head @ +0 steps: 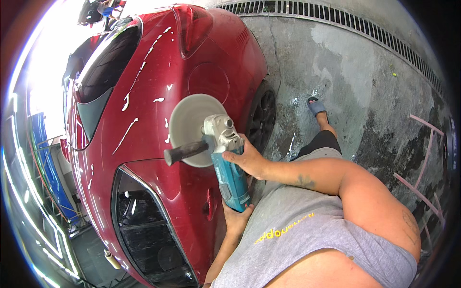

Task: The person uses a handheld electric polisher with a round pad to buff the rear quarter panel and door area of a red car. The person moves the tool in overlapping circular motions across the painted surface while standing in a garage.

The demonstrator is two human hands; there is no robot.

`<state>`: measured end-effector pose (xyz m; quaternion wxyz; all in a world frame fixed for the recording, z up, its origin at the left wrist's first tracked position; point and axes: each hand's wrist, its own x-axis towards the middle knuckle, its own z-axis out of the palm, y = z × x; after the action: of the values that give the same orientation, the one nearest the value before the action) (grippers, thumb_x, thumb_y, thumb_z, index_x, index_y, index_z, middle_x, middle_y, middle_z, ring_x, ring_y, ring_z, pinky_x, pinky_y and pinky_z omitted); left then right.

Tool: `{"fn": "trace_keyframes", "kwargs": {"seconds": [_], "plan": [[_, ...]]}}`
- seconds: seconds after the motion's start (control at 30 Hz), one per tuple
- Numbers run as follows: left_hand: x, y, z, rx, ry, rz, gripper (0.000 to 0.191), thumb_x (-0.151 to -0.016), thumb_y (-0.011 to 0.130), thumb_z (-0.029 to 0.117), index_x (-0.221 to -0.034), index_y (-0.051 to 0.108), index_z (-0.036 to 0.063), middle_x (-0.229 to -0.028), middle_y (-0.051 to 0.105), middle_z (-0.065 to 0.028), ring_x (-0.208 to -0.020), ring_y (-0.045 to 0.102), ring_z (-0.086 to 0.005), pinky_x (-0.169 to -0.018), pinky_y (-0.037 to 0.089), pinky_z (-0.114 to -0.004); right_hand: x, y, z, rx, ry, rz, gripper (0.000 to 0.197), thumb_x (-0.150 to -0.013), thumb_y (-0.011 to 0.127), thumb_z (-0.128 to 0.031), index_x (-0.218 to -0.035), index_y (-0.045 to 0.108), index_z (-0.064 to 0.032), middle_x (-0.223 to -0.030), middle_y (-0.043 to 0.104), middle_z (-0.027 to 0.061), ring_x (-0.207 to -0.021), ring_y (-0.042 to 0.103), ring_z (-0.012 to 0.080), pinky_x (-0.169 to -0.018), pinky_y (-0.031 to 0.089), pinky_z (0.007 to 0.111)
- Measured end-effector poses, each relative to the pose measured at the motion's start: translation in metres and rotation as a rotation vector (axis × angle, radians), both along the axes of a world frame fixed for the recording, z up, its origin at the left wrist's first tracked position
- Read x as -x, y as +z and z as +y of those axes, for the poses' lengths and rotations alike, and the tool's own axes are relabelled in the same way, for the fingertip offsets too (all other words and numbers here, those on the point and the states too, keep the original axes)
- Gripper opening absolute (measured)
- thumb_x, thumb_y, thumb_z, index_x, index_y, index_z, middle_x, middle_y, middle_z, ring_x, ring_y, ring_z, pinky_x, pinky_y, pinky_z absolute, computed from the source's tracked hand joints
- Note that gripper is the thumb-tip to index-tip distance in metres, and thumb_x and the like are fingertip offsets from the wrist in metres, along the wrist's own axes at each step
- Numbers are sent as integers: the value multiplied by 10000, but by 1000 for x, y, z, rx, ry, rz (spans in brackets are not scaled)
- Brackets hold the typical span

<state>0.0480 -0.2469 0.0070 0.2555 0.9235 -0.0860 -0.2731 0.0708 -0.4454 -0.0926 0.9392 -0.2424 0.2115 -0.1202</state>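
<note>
Both my hands hold a teal rotary polisher (232, 180) with a silver gear head and a pale round pad (191, 122). My right hand (252, 162) grips the body just behind the gear head, its thumb across the top. Around the rear end of the body is my left hand (236, 217). The black side handle (185, 153) sticks out to the left, ungripped. Behind the pad lies the rear quarter of a dark red car (162, 133); whether they touch, I cannot tell. The round fuel door (209, 82) shows above the pad. White streaks (144, 64) mark the paint, possibly reflections.
The car's rear wheel (264, 117) and door handle (210, 205) are near my hands. A cable (275, 54) runs over the patchy wet concrete (342, 72) to a metal drain grate (324, 19). My sandalled foot (317, 107) stands there. Pink lines (428, 154) cross the floor at right.
</note>
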Motion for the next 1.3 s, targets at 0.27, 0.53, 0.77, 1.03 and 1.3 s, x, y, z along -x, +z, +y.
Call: {"fn": "trace_keyframes", "kwargs": {"seconds": [0.27,0.53,0.77,1.03,1.3], "plan": [[-41,-45,-137,140,-31,155,800,-818,919,185,-1417,449,-61,-1123,713,-160,-926,725,-246,-776,609,-387,-35,-29,-138,-116,-118,91,767,-963,863,-537,-1517,490,-160,-1295,656,72,-1167,671,236,-1002,595,511],[-70,-62,-240,254,-4,267,783,-860,904,143,-1453,432,-52,-1099,675,-142,-764,672,-176,-586,562,-345,-54,-38,-246,-43,-116,222,820,-940,877,-566,-1511,478,-132,-1215,686,84,-1053,733,247,-897,644,545],[-10,-75,-129,35,-22,5,986,-772,948,241,-1519,386,-74,-1341,687,-294,-1225,703,-395,-1100,539,-479,-18,-47,-158,-47,80,27,913,-934,918,-443,-1631,391,-177,-1432,630,71,-1363,585,244,-1163,507,506],[-28,-61,-189,173,-17,84,985,-763,935,226,-1520,390,-90,-1319,687,-312,-1222,703,-399,-1077,544,-471,-29,-28,-211,-125,55,-8,692,-934,925,-404,-1472,553,-178,-1276,701,25,-1157,701,198,-992,618,456],[-64,-59,-297,241,98,296,970,-801,900,173,-1549,341,-90,-1058,725,-184,-779,725,-234,-669,601,-375,-66,-40,-307,-52,36,27,604,-978,868,-454,-1367,592,-82,-1110,717,70,-943,752,205,-842,671,459]]}}
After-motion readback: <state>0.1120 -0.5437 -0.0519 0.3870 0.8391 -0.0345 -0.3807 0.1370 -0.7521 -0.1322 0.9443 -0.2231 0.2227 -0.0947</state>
